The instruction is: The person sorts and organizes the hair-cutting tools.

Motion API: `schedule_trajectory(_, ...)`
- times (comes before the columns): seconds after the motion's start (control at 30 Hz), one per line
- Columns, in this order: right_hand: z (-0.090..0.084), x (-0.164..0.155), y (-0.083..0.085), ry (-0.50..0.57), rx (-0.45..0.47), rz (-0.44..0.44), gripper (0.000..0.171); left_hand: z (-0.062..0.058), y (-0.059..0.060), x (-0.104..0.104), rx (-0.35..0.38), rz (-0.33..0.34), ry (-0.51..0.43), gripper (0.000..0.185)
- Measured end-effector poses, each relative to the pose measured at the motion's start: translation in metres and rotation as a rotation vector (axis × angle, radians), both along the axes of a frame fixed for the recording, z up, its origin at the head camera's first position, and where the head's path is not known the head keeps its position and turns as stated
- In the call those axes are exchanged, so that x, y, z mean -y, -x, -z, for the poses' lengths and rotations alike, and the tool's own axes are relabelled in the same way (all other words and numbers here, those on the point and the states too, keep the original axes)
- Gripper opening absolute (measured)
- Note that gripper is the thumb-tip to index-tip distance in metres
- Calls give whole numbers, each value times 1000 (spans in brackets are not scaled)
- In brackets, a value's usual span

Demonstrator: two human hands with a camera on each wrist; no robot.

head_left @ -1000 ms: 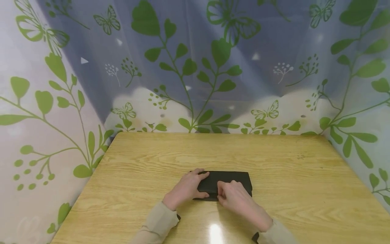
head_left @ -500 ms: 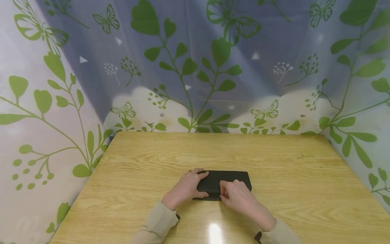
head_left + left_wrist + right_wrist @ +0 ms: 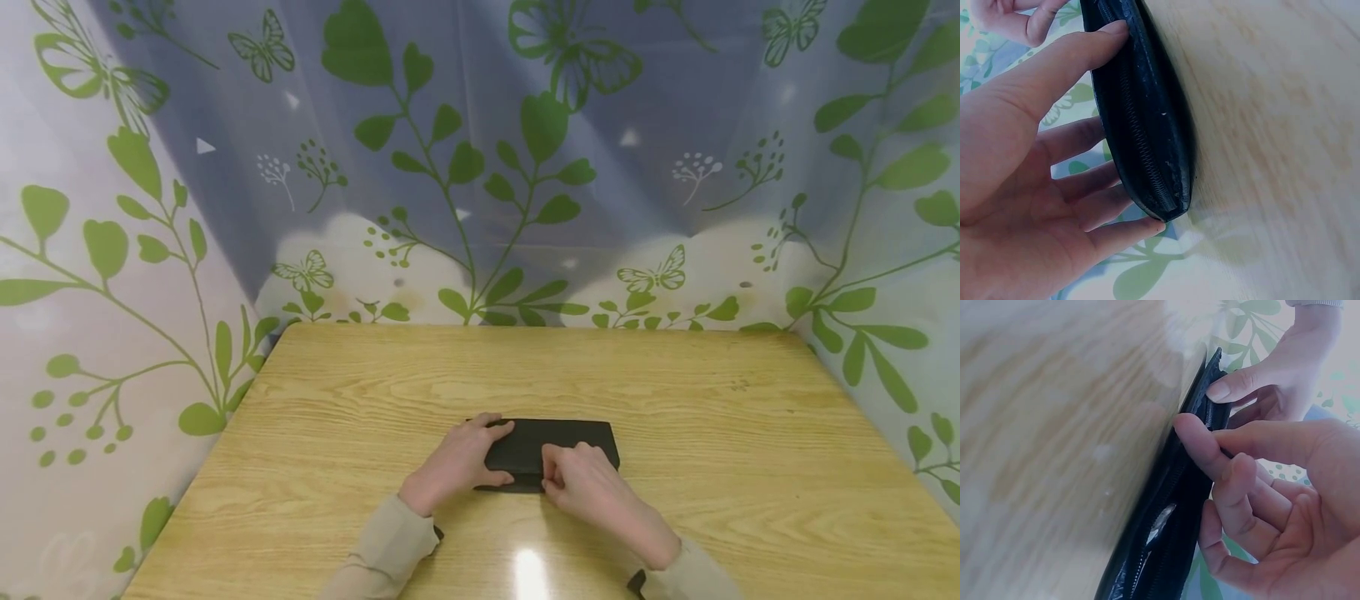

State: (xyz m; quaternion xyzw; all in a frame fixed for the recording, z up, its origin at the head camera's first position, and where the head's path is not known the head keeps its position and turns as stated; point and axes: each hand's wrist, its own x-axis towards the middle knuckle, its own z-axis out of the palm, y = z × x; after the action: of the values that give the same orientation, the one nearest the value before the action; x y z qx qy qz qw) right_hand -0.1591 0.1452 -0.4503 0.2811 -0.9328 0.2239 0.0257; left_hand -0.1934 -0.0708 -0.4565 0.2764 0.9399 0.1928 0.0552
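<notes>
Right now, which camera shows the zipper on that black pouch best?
The left wrist view: the zipper runs sharp along the black pouch edge. The right wrist view shows it blurred beside the right hand. From the head, the pouch is only a dark rectangle.

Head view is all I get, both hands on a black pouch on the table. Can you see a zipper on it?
Observer: Yes, the left wrist view shows a closed zipper along the black pouch's edge.
Operator: What is the right hand doing there?
Observer: The right hand pinches at the zipper edge with thumb and forefinger.
Operator: And the left hand?
Observer: The left hand grips the pouch's end, thumb on one face, fingers on the other.
</notes>
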Motion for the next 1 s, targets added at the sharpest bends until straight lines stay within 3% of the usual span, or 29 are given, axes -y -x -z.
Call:
schedule_trajectory(0.63, 0, -6, -2, -20, 14, 67, 28, 0, 2, 0, -14, 16, 13, 73)
schedule_trajectory(1.0, 2, -13, -2, 26, 62, 43, 28, 1, 2, 1, -15, 16, 10, 74)
